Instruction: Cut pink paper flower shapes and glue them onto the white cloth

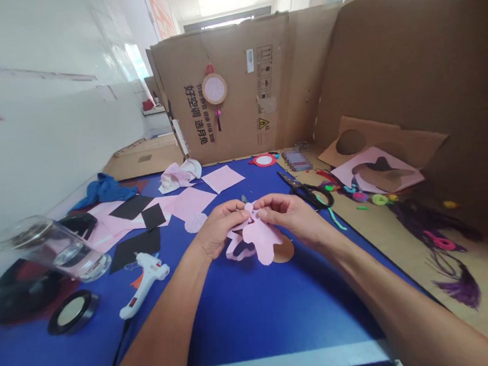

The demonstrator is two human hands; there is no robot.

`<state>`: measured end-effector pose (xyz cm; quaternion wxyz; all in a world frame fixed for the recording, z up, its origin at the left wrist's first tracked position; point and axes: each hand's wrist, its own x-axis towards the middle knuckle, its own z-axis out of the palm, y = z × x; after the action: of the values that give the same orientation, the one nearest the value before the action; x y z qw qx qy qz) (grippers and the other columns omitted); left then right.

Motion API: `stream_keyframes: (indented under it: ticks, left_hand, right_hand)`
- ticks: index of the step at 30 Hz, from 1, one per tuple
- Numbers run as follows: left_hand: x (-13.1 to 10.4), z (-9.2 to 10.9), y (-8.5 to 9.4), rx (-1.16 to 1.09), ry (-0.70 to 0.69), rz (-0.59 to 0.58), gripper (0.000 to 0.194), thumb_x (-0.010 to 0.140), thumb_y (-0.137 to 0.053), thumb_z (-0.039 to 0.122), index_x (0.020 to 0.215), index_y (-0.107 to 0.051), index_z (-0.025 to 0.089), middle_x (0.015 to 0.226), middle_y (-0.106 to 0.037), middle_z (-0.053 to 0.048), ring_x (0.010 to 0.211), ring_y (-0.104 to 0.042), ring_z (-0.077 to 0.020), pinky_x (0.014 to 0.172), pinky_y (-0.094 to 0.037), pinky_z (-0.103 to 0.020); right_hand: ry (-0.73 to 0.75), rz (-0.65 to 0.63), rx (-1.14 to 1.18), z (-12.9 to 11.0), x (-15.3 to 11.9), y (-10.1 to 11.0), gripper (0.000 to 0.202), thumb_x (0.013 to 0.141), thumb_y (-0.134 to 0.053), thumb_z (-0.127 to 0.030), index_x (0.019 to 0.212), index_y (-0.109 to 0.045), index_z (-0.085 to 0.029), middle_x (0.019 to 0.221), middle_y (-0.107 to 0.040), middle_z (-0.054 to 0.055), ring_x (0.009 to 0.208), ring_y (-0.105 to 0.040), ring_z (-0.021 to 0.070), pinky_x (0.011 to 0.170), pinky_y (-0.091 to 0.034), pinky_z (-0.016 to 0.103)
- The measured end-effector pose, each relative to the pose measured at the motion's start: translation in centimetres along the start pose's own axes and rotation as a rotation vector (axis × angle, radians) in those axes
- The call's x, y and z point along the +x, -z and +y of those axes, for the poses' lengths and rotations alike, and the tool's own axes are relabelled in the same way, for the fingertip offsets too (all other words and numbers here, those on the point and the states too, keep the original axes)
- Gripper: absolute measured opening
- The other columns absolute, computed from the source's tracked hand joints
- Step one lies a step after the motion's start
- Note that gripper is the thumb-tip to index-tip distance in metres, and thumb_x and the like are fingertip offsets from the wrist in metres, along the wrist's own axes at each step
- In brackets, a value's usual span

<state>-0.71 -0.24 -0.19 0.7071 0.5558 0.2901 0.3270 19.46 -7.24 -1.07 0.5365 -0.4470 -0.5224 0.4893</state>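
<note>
Left hand (217, 230) and right hand (292, 216) pinch a pink cutout (264, 239) over the bench (255, 313), fingers hiding part of its top. Its lobes partly cover a brown disc (285, 252); a glue gun (146, 280) lies beside the left forearm, scissors (308, 191) beyond the right hand.

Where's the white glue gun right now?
In the head view, the glue gun lies left of the left forearm, between it and the round black lid.
</note>
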Motion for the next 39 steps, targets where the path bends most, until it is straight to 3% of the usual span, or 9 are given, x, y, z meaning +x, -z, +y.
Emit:
stream_keyframes:
  ticks: [9,13,15,17,21,25,30,34,39]
  left_hand:
    - [0.4,-0.2,0.0,0.066,0.01,0.081,0.031,0.066,-0.093,0.041,0.069,-0.071,0.019,0.066,-0.065,0.0,0.055,-0.053,-0.0113,0.054,-0.039,-0.024]
    - [0.8,-0.5,0.1,0.028,-0.044,0.236,0.027,0.063,-0.091,0.036,0.065,-0.071,0.018,0.063,-0.063,0.0,0.056,-0.052,-0.011,0.054,-0.038,-0.024]
    - [1.1,-0.6,0.2,-0.019,-0.061,0.329,0.026,0.061,-0.09,0.034,0.064,-0.07,0.017,0.061,-0.062,0.0,0.056,-0.051,-0.011,0.054,-0.039,-0.024]
    - [1.2,-0.8,0.1,-0.056,-0.072,0.381,0.026,0.062,-0.09,0.033,0.063,-0.069,0.018,0.059,-0.059,0.001,0.055,-0.051,-0.0115,0.053,-0.04,-0.025]
    - [1.2,-0.9,-0.3,-0.108,-0.09,0.394,0.029,0.066,-0.089,0.033,0.062,-0.063,0.019,0.059,-0.057,0.002,0.054,-0.051,-0.0116,0.053,-0.043,-0.025]
    - [1.1,-0.9,-0.7,-0.15,-0.094,0.38,0.029,0.066,-0.087,0.029,0.06,-0.061,0.018,0.059,-0.058,0.001,0.054,-0.053,-0.0108,0.055,-0.048,-0.025]
    - [1.0,-0.7,-1.1,-0.174,-0.076,0.375,0.019,0.065,-0.083,0.024,0.063,-0.067,0.016,0.068,-0.071,-0.007,0.062,-0.068,-0.0171,0.064,-0.06,-0.031]
    - [1.0,-0.7,-1.1,-0.16,-0.076,0.402,0.016,0.068,-0.081,0.024,0.064,-0.068,0.015,0.07,-0.073,-0.008,0.063,-0.072,-0.0192,0.066,-0.063,-0.033]
    - [1.2,-0.9,-1.1,-0.127,-0.097,0.422,0.016,0.071,-0.078,0.021,0.061,-0.068,0.015,0.063,-0.068,-0.004,0.056,-0.067,-0.0155,0.058,-0.057,-0.027]
  right_hand:
    - [0.035,0.027,-0.156,0.3,0.2,-0.1,0.04,0.084,-0.084,-0.054,0.106,-0.075,-0.022,0.089,-0.076,0.002,0.075,-0.067,0.0187,0.069,-0.054,0.032]
    - [0.383,0.224,-0.516,0.4,-0.4,-0.7,0.037,0.095,-0.077,-0.049,0.121,-0.072,-0.024,0.115,-0.076,0.008,0.104,-0.071,0.0264,0.096,-0.057,0.043]
    - [0.549,0.227,-0.705,0.5,-0.9,-1.2,0.045,0.094,-0.081,-0.05,0.13,-0.069,-0.025,0.129,-0.072,0.012,0.119,-0.069,0.0309,0.107,-0.053,0.048]
    - [0.611,0.175,-0.853,0.8,-1.2,-1.9,0.056,0.091,-0.085,-0.051,0.137,-0.065,-0.027,0.136,-0.07,0.014,0.125,-0.067,0.0344,0.109,-0.053,0.051]
    - [0.546,0.139,-0.998,1.7,-1.4,-3.0,0.055,0.091,-0.085,-0.044,0.137,-0.063,-0.025,0.133,-0.071,0.015,0.121,-0.068,0.0372,0.103,-0.056,0.053]
    - [0.472,0.211,-1.027,2.5,-1.2,-2.9,0.04,0.095,-0.073,-0.03,0.133,-0.063,-0.023,0.125,-0.073,0.013,0.111,-0.071,0.0329,0.093,-0.057,0.045]
    - [0.519,0.289,-0.989,3.0,-0.9,-2.2,0.012,0.099,-0.063,-0.022,0.11,-0.069,-0.025,0.106,-0.075,0.008,0.094,-0.072,0.0268,0.081,-0.053,0.038]
    - [0.553,0.301,-0.891,2.8,-0.8,-2.1,0.008,0.101,-0.063,-0.022,0.097,-0.07,-0.025,0.099,-0.075,0.006,0.089,-0.07,0.024,0.082,-0.051,0.037]
    - [0.39,0.317,-0.72,2.0,-1.0,-2.3,0.01,0.099,-0.066,-0.032,0.096,-0.074,-0.026,0.093,-0.079,0.002,0.084,-0.072,0.0227,0.077,-0.05,0.034]
